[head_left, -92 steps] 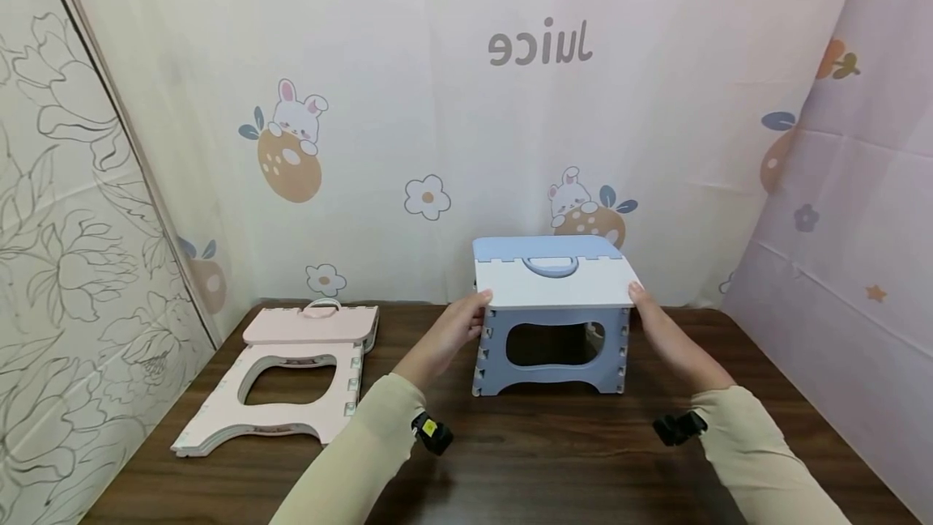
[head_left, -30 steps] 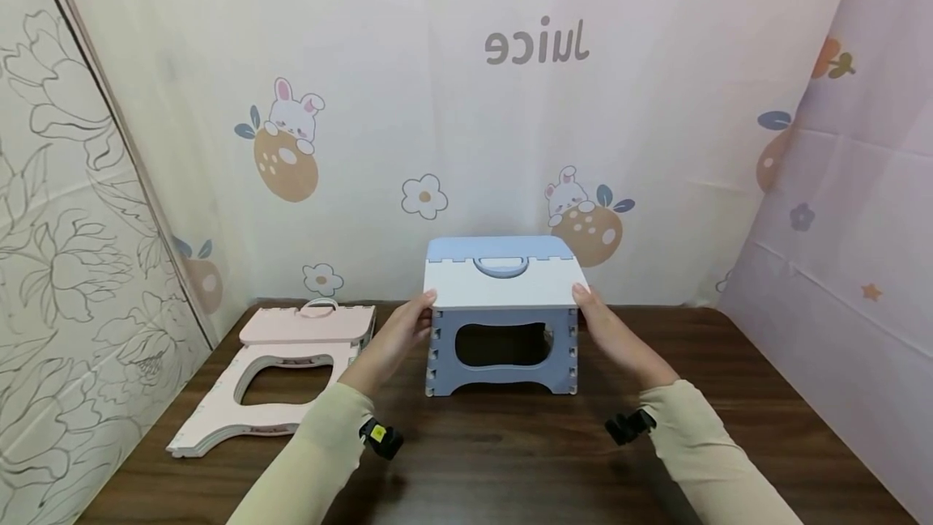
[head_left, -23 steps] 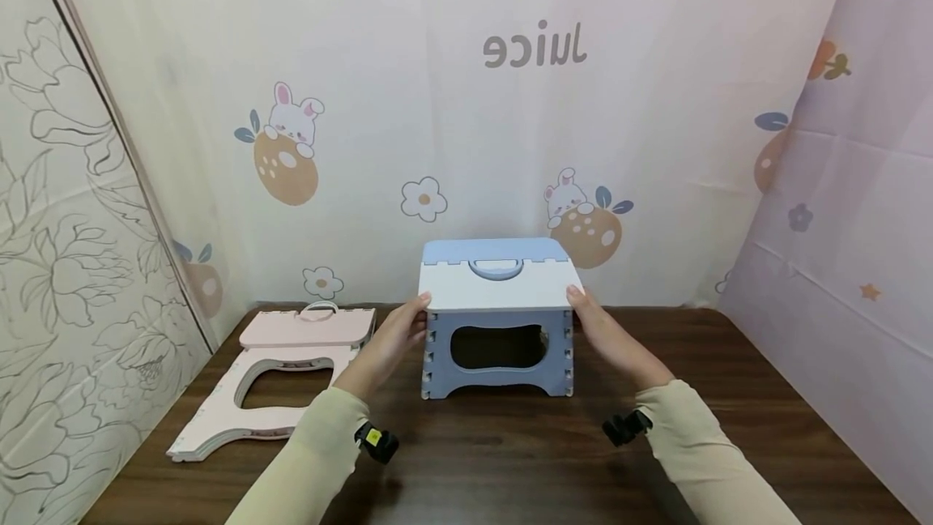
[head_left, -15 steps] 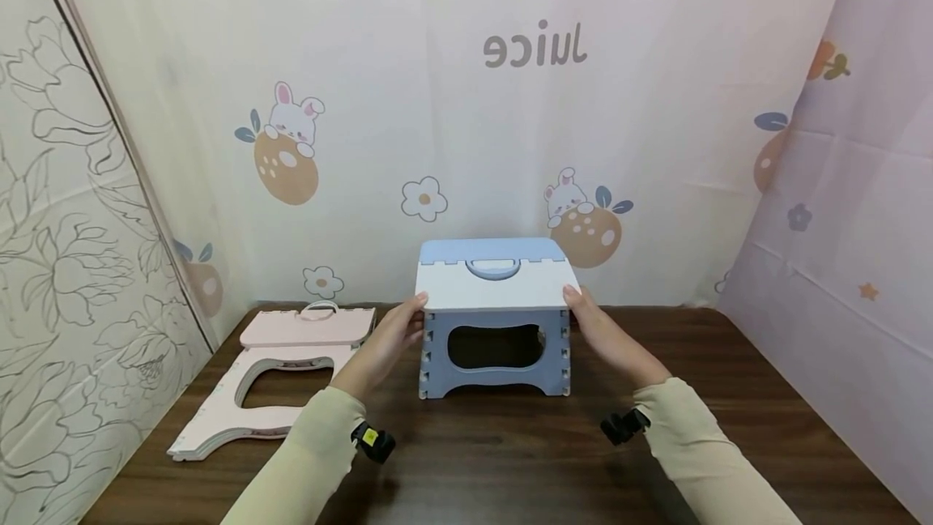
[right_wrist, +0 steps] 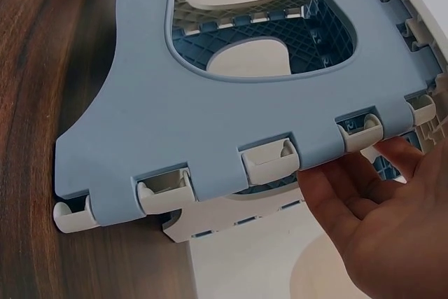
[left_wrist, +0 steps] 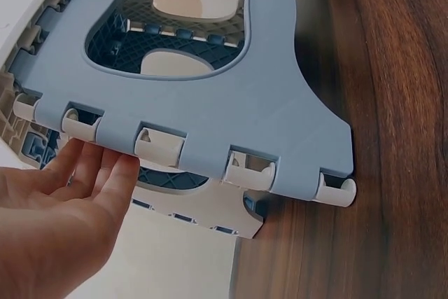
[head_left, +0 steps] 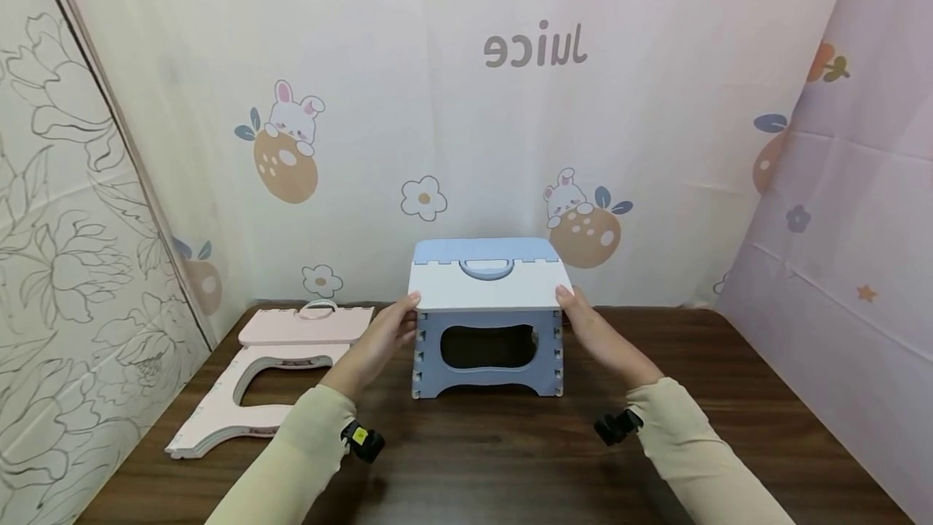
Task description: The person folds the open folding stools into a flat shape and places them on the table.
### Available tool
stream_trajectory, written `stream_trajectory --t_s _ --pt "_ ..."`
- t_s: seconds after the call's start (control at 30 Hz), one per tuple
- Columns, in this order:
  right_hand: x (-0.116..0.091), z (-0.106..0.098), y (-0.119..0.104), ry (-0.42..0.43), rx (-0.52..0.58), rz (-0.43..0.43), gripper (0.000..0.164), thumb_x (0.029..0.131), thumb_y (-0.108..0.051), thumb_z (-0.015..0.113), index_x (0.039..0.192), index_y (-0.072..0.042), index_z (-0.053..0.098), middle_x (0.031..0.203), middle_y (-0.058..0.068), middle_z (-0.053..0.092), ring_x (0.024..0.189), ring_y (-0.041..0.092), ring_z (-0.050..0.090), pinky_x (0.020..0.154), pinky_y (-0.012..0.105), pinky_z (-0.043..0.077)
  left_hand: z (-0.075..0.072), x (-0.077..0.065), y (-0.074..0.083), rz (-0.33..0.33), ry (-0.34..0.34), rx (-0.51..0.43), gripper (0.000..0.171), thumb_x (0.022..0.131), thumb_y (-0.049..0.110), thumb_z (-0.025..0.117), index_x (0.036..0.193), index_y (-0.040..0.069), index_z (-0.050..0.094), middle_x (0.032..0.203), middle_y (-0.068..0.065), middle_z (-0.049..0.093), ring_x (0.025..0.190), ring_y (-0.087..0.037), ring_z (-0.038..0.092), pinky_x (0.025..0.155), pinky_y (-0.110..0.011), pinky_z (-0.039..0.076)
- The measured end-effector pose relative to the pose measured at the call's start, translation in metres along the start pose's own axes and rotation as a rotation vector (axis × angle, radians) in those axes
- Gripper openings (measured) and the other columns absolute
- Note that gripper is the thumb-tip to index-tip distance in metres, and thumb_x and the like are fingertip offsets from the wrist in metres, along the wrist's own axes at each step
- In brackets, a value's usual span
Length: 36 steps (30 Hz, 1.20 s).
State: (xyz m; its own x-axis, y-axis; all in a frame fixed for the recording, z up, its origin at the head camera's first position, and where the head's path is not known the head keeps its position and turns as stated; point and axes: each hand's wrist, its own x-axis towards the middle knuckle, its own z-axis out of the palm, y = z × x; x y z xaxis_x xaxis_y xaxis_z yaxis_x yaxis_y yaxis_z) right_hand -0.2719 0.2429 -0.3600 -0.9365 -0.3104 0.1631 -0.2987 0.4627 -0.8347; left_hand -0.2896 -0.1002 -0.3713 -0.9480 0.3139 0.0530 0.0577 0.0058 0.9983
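Observation:
A blue-and-white folding step stool (head_left: 488, 286) stands unfolded on its legs on the table, its carry handle lying flat in the top. My left hand (head_left: 375, 344) grips its left side, thumb on the white top's edge, fingers curled in behind the hinged edge of the blue leg panel (left_wrist: 231, 120). On the opposite side my right hand (head_left: 605, 339) holds it likewise, thumb over the top's corner. Its fingertips sit against the white hinge pieces in the right wrist view. To the left, a pink folding stool (head_left: 306, 326) lies folded flat, partly hidden by my left forearm.
The dark wood table (head_left: 496, 460) runs back to a printed curtain (head_left: 466, 104) with rabbits and fruit. Another curtain (head_left: 838, 209) closes off the right, and a flower-patterned panel (head_left: 80, 225) borders the left. Black cameras sit on both wrists.
Both hands have shifted the blue stool leftward along the table, nearer the pink stool; over the last half second it moved slightly further left. The pink stool stays put.

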Motion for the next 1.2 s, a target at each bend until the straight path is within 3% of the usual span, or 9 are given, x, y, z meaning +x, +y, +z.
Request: stream_trajectory --t_s 0.33,0.57,1.2 --pt "0.004 0.007 -0.001 -0.002 0.027 -0.01 0.072 0.107 -0.053 0.018 0.16 -0.012 -0.006 0.163 0.021 0.0 0.145 0.039 0.008 0.11 0.071 0.012 -0.008 -0.003 0.0 -0.007 -0.001 0.019 0.081 0.103 0.052 0.044 0.153 -0.008 0.023 0.154 -0.029 0.027 0.145 -0.038 0.027 0.116 -0.044 0.026" --pt "0.008 0.011 -0.001 -0.027 0.036 -0.078 0.067 0.108 -0.048 0.016 0.16 -0.009 -0.005 0.16 0.023 0.007 0.141 0.041 0.017 0.107 0.07 0.019 -0.013 -0.006 -0.002 0.02 -0.031 0.041 0.078 0.104 0.051 0.041 0.154 -0.006 0.023 0.155 -0.027 0.028 0.145 -0.038 0.028 0.116 -0.046 0.025" --pt "0.01 0.011 -0.002 -0.008 0.009 -0.069 0.068 0.108 -0.049 0.019 0.16 -0.008 0.002 0.159 0.022 0.015 0.139 0.039 0.023 0.107 0.068 0.022 -0.019 -0.009 -0.004 0.031 -0.049 0.044 0.082 0.104 0.055 0.041 0.156 -0.005 0.019 0.158 -0.027 0.023 0.146 -0.038 0.026 0.117 -0.046 0.023"
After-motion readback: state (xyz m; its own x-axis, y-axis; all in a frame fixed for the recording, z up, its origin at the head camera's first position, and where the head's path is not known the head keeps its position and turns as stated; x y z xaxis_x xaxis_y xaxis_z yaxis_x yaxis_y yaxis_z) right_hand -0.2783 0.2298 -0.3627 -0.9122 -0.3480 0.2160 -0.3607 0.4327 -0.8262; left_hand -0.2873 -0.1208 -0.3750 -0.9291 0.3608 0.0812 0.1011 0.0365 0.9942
